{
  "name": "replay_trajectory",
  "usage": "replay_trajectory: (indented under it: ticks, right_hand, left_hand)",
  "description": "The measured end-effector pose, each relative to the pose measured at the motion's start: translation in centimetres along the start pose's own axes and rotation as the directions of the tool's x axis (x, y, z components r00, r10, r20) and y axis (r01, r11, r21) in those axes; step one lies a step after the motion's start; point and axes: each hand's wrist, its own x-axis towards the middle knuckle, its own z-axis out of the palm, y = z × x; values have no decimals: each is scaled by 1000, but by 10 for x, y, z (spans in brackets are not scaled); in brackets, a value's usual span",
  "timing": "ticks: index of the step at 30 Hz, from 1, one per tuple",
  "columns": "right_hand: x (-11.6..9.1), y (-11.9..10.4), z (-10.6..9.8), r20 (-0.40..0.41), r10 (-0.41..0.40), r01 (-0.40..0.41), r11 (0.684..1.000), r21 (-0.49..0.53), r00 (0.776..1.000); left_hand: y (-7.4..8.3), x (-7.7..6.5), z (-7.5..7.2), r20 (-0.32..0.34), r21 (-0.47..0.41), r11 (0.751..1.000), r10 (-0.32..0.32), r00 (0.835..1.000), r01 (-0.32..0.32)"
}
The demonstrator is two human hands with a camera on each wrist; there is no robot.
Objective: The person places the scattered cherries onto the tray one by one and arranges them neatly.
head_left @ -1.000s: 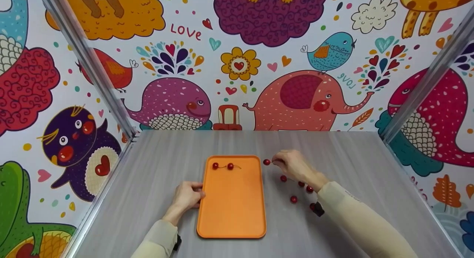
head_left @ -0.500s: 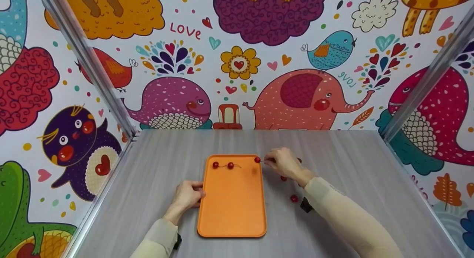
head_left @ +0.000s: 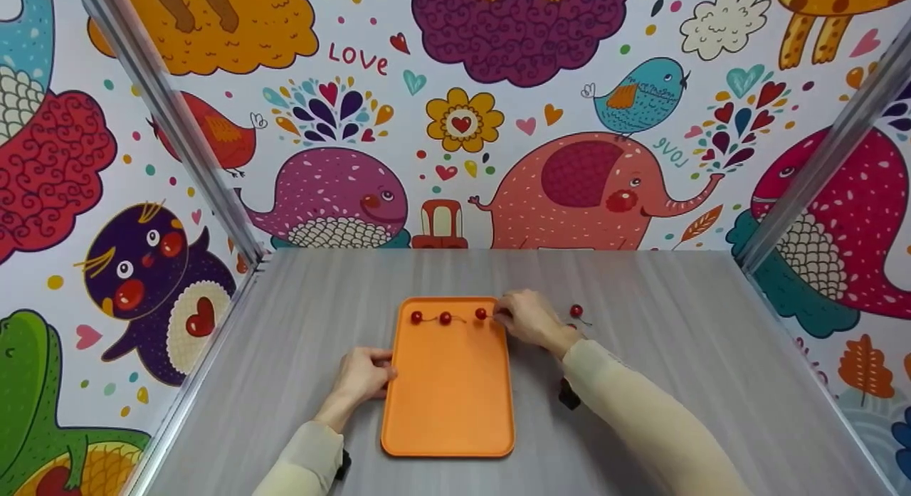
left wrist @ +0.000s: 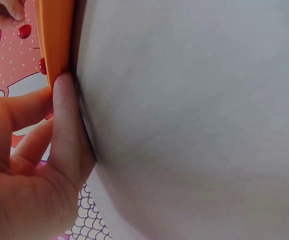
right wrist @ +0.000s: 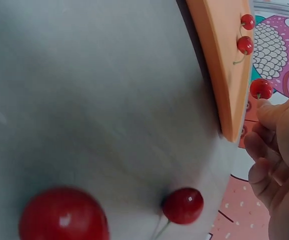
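An orange tray [head_left: 448, 396] lies on the grey table. My left hand [head_left: 361, 375] holds its left edge; in the left wrist view the thumb and fingers [left wrist: 65, 120] meet at the rim. Two red cherries with stems, one at the far left corner [head_left: 417, 317] and one beside it [head_left: 445, 318], lie in a row inside the tray. Over the far right corner my right hand [head_left: 530, 317] pinches a third cherry [head_left: 481, 314] by its stem. In the right wrist view this cherry [right wrist: 261, 89] hangs just beyond the fingertips.
Loose cherries lie on the table right of the tray, one in sight near the right hand [head_left: 576, 311], others partly hidden by the right arm. Two show large in the right wrist view [right wrist: 183, 205]. A cartoon-printed wall [head_left: 455, 176] rises behind the table.
The right hand has carried its cherry leftward from the table, across the tray's right rim, to above the tray's far right corner. The left hand and tray have stayed in place.
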Motion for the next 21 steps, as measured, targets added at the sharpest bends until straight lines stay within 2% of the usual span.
replay_trajectory:
  ticks: [7,12,21]
  right_hand:
    - [7,0,9,91,65,-79,985,152,994]
    - [11,0,11,154,118,-145,973,178,981]
    - [14,4,16,147,111,-140,968,206,983]
  left_hand:
    - [-1,1,0,6,-2,1000,-4,1000,4]
    - [0,1,0,-3,3,1000,-10,1000,10]
    - [0,1,0,-1,1,1000,-5,1000,5]
